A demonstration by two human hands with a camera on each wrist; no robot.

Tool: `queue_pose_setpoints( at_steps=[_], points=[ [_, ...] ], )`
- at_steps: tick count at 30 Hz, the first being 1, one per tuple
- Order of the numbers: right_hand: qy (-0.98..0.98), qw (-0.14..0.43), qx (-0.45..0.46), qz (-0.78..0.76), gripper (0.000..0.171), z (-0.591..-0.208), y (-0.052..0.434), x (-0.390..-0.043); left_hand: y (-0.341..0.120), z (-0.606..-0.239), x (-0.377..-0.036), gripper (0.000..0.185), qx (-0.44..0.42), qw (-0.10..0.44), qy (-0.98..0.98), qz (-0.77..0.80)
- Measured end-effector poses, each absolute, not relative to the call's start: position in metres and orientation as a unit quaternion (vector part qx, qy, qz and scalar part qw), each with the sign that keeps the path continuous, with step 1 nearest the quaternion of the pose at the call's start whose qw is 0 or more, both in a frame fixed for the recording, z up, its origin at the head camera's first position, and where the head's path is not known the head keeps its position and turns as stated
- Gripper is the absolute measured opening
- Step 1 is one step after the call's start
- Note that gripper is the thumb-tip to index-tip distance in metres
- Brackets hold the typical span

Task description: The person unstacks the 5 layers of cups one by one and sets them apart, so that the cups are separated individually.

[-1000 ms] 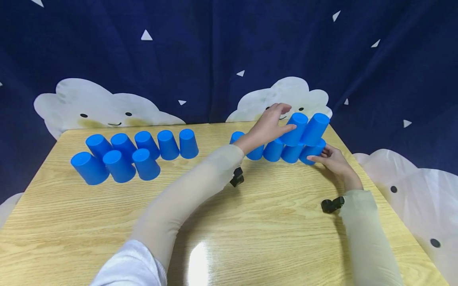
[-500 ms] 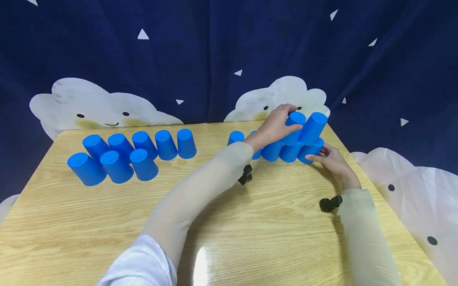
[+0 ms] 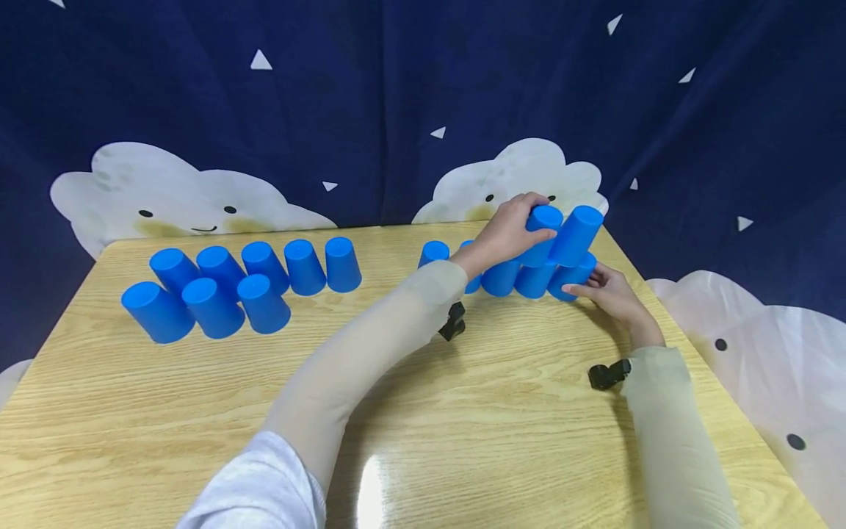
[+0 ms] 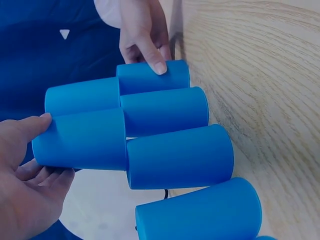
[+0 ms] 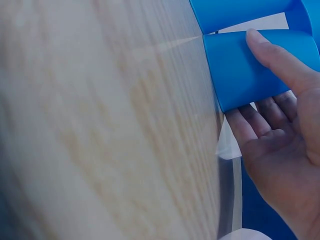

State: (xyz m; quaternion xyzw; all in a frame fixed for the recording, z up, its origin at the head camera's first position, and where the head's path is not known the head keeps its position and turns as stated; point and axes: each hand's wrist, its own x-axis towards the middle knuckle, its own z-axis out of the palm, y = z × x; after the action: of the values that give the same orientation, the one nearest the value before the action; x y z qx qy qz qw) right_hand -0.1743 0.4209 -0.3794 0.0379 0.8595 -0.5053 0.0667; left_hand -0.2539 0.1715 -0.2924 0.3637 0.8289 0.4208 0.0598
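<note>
A person's left hand point(image 3: 507, 232) grips an upper blue cup point(image 3: 538, 250), thumb on one side, fingers bent round the other, as the right hand point(image 3: 616, 297) holds the end cup point(image 3: 570, 281) of the row below, its thumb across the near side. Both cups stand upside down at the far right of a wooden table point(image 3: 476, 426).

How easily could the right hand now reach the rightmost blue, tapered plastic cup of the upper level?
Probably yes: the right hand is near the upper cup, whose right side looks free, but it should first release the blue lower cup it holds.
</note>
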Motion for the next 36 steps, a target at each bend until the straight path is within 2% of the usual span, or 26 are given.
queue_pose_setpoints(
  at_steps=[10, 36],
  points=[
    [0.869, 0.058, 0.04, -0.489, 0.081, -0.402, 0.44, -0.185, 0.16, -0.286, -0.252, 0.057, 0.364, 0.054, 0.821, 0.437],
    [0.878, 0.055, 0.033, -0.474, 0.08, -0.401, 0.44, -0.184, 0.091, -0.277, -0.233, 0.053, 0.367, 0.031, 0.805, 0.466]
  ],
)
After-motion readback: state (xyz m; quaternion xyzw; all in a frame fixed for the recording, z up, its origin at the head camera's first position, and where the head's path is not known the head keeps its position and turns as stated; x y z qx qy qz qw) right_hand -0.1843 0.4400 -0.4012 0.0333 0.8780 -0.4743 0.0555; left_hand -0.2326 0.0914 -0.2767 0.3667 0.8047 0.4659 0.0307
